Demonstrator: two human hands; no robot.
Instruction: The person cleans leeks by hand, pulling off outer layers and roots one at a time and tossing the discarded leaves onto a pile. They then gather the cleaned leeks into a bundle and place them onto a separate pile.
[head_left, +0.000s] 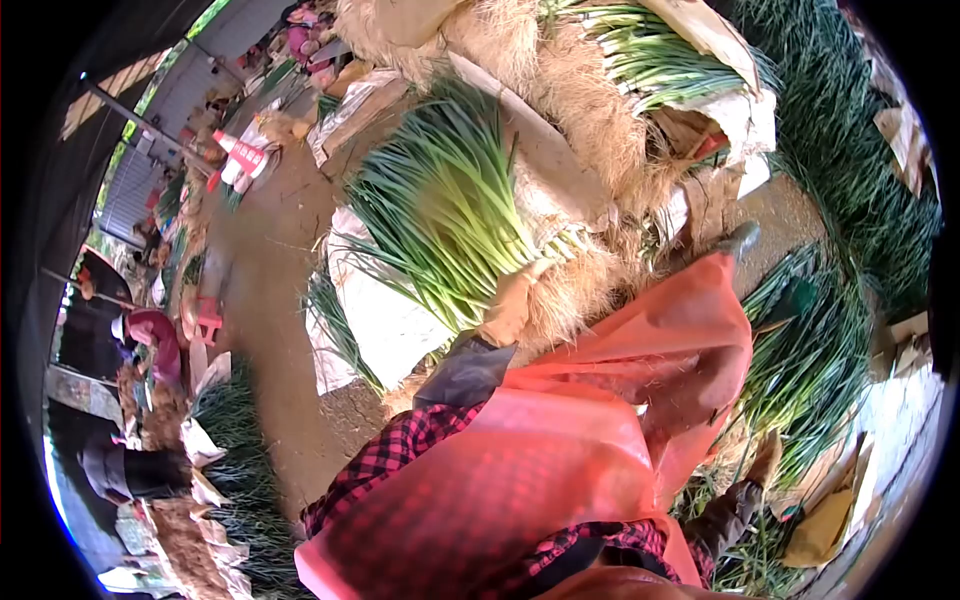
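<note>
Two checked sleeves [405, 445] flank a red apron [560, 440], nearest of all and just short of the front bundle of green onions [450, 200], the landmark here. To the bundle's right and nearer, the right hand [765, 460] reaches into a loose pile of greens [805, 370]; I cannot tell whether its fingers grasp any. At the bundle's root end, the left hand [510, 308] rests against the pale stem bases; its finger closure is unclear too. The bundle lies on a white sheet [385, 300], leaves pointing away from the roots.

Stems could bend or splay if the left hand pulled unevenly on tangled roots [570, 295]; the apron's loose hem could snag them.

Past the sheet's edge, left of the bundle, a strip of bare floor [255, 330] gives room for moving; dense roots [590, 110] crowd its far right side. Farther beyond, left, stands a traffic cone [240, 155].
</note>
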